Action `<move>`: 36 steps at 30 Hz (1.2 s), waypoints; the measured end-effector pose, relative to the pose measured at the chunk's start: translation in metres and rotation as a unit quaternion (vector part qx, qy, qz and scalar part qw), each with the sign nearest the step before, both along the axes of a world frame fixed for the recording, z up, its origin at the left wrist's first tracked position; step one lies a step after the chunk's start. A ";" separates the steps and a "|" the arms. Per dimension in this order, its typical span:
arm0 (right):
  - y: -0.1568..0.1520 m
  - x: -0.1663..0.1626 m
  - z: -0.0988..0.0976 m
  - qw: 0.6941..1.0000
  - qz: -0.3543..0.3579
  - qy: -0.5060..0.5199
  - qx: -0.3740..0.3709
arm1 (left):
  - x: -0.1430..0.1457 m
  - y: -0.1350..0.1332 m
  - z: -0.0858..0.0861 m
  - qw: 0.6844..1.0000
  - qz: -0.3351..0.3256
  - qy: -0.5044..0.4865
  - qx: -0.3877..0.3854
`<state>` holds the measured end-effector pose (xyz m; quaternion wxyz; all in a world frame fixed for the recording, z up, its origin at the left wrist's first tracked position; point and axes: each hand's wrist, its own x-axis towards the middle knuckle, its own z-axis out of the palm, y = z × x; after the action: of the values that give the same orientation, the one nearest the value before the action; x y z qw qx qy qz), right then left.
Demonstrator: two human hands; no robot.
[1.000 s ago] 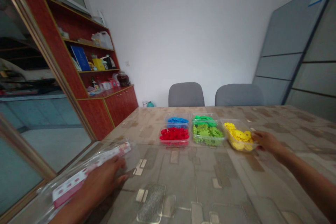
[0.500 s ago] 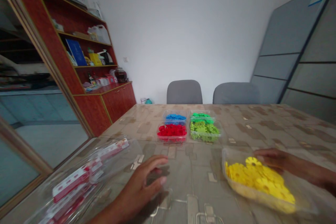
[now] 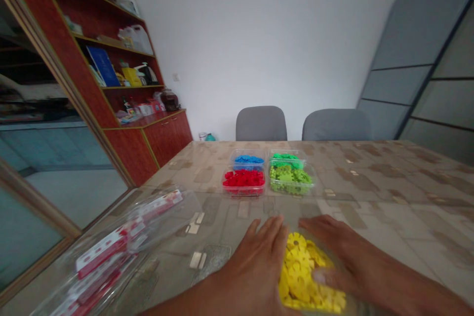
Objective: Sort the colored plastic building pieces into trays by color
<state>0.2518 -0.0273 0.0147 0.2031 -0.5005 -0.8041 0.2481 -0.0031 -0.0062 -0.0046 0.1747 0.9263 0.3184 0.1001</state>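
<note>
A clear plastic container heaped with yellow flower-shaped discs (image 3: 301,271) is close in front of me, between my two hands. My left hand (image 3: 257,261) presses along its left side, back of the hand up and fingers pointing away from me. My right hand (image 3: 342,252) grips the right side, its fingers on the outside and its blurred thumb over the yellow discs. Both hands cover most of the container's side walls. Farther off stand clear containers of red pieces (image 3: 243,181), blue pieces (image 3: 249,160), lime-green pieces (image 3: 291,177) and green pieces (image 3: 285,158).
Clear plastic packaging with red and white printed strips (image 3: 103,252) lies on the table at the left. Two grey chairs (image 3: 261,123) stand at the table's far edge. A red-brown shelf cabinet (image 3: 148,128) is at the back left.
My right hand has brought the yellow container leftward to in front of me. My left hand has moved right and now lies against its left side.
</note>
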 end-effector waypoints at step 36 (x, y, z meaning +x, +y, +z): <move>-0.015 -0.006 -0.022 0.996 0.038 -0.084 0.012 | -0.110 0.059 0.052 0.929 0.241 0.279 0.010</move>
<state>0.2458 -0.0424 -0.0072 0.1309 -0.4868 -0.8394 0.2032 -0.1135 0.0525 0.0479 0.0399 0.8140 0.5670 -0.1201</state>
